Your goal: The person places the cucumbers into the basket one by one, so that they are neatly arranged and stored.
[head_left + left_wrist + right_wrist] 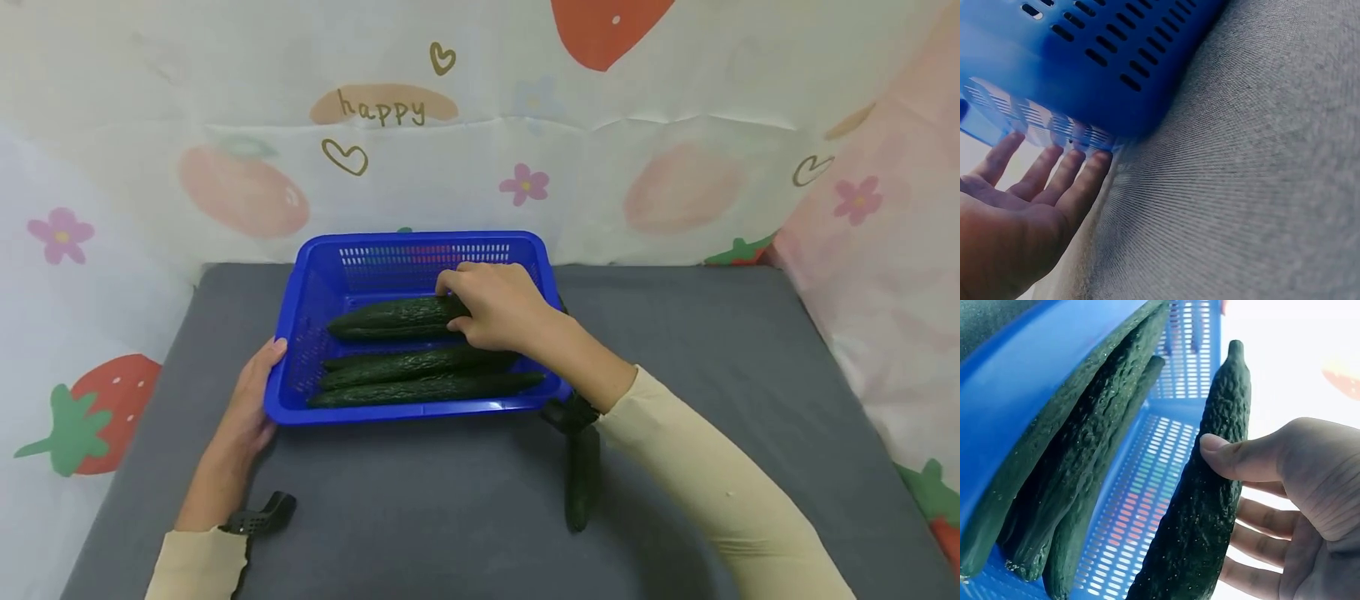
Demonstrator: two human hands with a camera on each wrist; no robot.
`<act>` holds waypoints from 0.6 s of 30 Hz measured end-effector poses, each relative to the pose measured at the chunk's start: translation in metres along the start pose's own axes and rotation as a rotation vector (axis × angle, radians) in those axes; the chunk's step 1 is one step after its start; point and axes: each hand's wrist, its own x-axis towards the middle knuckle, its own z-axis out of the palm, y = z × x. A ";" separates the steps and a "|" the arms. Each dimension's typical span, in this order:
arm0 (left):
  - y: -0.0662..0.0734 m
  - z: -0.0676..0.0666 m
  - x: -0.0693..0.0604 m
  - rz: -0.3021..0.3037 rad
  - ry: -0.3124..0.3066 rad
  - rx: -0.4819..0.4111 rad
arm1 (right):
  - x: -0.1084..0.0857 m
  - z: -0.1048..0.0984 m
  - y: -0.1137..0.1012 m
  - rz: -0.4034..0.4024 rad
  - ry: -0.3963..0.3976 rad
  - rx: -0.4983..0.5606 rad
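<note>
A blue plastic basket with slotted walls sits on the grey cloth, several dark green cucumbers lying lengthwise inside. With thumb and fingers, my right hand grips one bumpy cucumber over the back half of the basket. In the right wrist view, the thumb lies across its near side while the fingers pass behind. At the basket's left end is my left hand; the left wrist view shows its fairly straight fingers touching the outer wall. Its thumb cannot be made out there.
Right of the basket, another cucumber lies on the grey tabletop cloth, partly covered by my right wrist and its black strap. A printed curtain hangs directly behind the basket and along both sides.
</note>
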 end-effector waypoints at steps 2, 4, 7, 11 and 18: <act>0.001 -0.002 -0.003 0.001 -0.001 0.011 | 0.004 0.001 -0.002 -0.006 -0.004 -0.005; 0.001 -0.004 -0.004 0.003 -0.015 0.011 | 0.007 0.002 -0.004 -0.009 -0.004 -0.009; 0.001 -0.003 -0.003 0.007 -0.020 0.009 | 0.009 0.002 -0.005 -0.019 0.005 -0.005; 0.001 -0.002 -0.003 0.008 -0.007 0.019 | 0.009 0.001 -0.005 -0.026 0.015 0.002; 0.001 -0.003 -0.005 0.003 -0.019 0.017 | 0.011 0.002 -0.007 -0.023 -0.011 -0.007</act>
